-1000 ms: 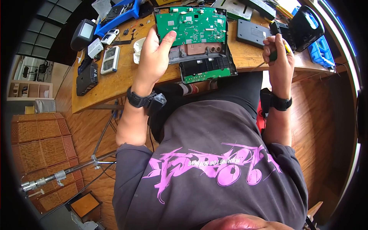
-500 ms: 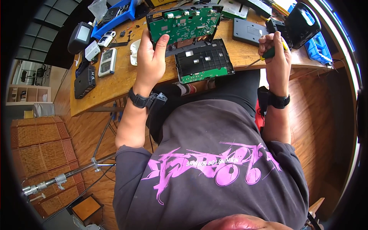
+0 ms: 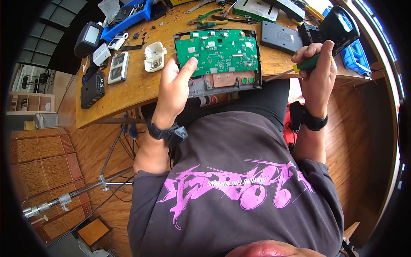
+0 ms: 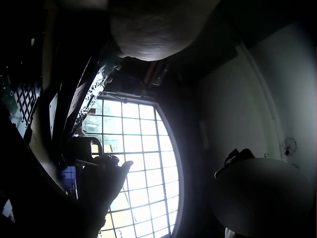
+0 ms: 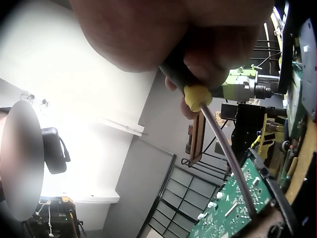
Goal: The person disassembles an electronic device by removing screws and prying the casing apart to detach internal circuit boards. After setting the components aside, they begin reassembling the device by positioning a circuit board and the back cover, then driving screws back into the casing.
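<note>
My left hand (image 3: 173, 90) grips the left side of a dark plastic housing (image 3: 201, 91), thumb on top. Fixed in that housing is a green circuit board (image 3: 218, 51), with a copper-coloured plate (image 3: 227, 80) along its near edge. To the right, my right hand (image 3: 317, 77) holds a screwdriver (image 3: 308, 64) by its green and yellow handle, thumb raised. Its shaft points left toward the housing's near right corner. In the right wrist view the screwdriver's shaft (image 5: 228, 151) overlaps the circuit board (image 5: 233, 203). The left wrist view is mostly dark, with the right hand (image 4: 111, 183) in silhouette.
On the wooden table (image 3: 137, 88) an open white case (image 3: 155, 58) stands left of the housing. Pliers (image 3: 203, 17) and other tools lie behind it. A grey-black box (image 3: 281, 36) and a black device (image 3: 340, 30) stand at the right, near a blue bin (image 3: 355, 60).
The housing tipped up off a black panel with a green strip, then came down toward the body, board facing up. That panel is now out of sight. The right hand's thumb has lifted.
</note>
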The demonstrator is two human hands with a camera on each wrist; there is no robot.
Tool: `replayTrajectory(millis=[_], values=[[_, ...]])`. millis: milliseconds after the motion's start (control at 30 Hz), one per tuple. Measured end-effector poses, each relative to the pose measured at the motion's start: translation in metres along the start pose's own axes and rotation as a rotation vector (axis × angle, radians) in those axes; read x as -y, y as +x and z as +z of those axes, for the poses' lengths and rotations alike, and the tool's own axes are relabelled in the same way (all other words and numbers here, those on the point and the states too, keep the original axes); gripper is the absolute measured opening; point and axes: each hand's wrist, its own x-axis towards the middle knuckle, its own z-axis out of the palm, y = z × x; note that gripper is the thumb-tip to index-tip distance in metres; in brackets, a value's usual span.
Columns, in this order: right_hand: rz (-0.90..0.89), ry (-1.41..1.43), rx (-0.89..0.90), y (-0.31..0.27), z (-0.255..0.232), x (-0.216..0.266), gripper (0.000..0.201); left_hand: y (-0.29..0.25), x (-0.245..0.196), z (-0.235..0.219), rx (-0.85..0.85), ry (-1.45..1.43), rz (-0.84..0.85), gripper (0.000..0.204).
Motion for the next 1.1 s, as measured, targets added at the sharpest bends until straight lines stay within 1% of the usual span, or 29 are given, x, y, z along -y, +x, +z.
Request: replayTrajectory(millis=[33, 67, 133, 167, 200, 267, 300, 433, 633, 733, 867, 933, 967, 1033, 1067, 1100], values=[[-0.023, 0.046, 0.053, -0.003, -0.002, 0.003, 0.058, -0.006, -0.004, 0.003, 0.009, -0.006, -0.031, 0.029], [-0.020, 0.041, 0.059, -0.008, 0.003, 0.008, 0.058, -0.011, -0.007, 0.006, 0.017, -0.013, -0.061, 0.029], [-0.137, 0.090, 0.113, -0.018, 0.021, 0.017, 0.051, -0.021, -0.010, 0.015, -0.001, 0.020, -0.033, 0.030], [-0.187, 0.152, 0.266, -0.018, 0.014, 0.014, 0.039, -0.025, -0.012, 0.019, 0.001, 0.053, -0.007, 0.030], [-0.185, 0.149, 0.272, -0.021, 0.019, 0.016, 0.039, -0.028, -0.014, 0.022, 0.004, 0.086, 0.019, 0.030], [-0.266, 0.106, 0.317, -0.029, 0.032, 0.019, 0.032, -0.032, -0.017, 0.026, -0.001, 0.105, 0.046, 0.028], [-0.261, 0.170, 0.386, -0.028, 0.030, 0.017, 0.028, -0.034, -0.018, 0.027, -0.004, 0.119, 0.051, 0.027], [-0.283, 0.217, 0.405, -0.032, 0.038, 0.017, 0.029, -0.037, -0.025, 0.032, -0.014, 0.147, 0.054, 0.024], [-0.284, 0.238, 0.422, -0.033, 0.046, 0.015, 0.028, -0.039, -0.023, 0.032, -0.005, 0.201, 0.090, 0.025], [-0.293, 0.215, 0.435, -0.034, 0.048, 0.015, 0.028, -0.042, -0.026, 0.037, -0.011, 0.137, 0.049, 0.025], [-0.273, 0.217, 0.446, -0.034, 0.048, 0.017, 0.027, -0.044, -0.027, 0.039, -0.005, 0.137, 0.079, 0.025], [-0.234, 0.227, 0.363, -0.036, 0.052, 0.021, 0.024, -0.044, -0.027, 0.040, -0.013, 0.159, 0.095, 0.025], [-0.234, 0.226, 0.364, -0.036, 0.050, 0.023, 0.024, -0.044, -0.026, 0.040, -0.015, 0.157, 0.095, 0.025], [-0.140, -0.096, 0.303, -0.033, 0.042, 0.030, 0.024, -0.044, -0.022, 0.036, -0.015, 0.255, 0.178, 0.023], [-0.144, -0.096, 0.305, -0.031, 0.041, 0.033, 0.024, -0.044, -0.022, 0.034, -0.017, 0.254, 0.181, 0.023], [-0.128, -0.230, 0.276, -0.029, 0.040, 0.037, 0.025, -0.045, -0.021, 0.031, -0.026, 0.375, 0.201, 0.022]])
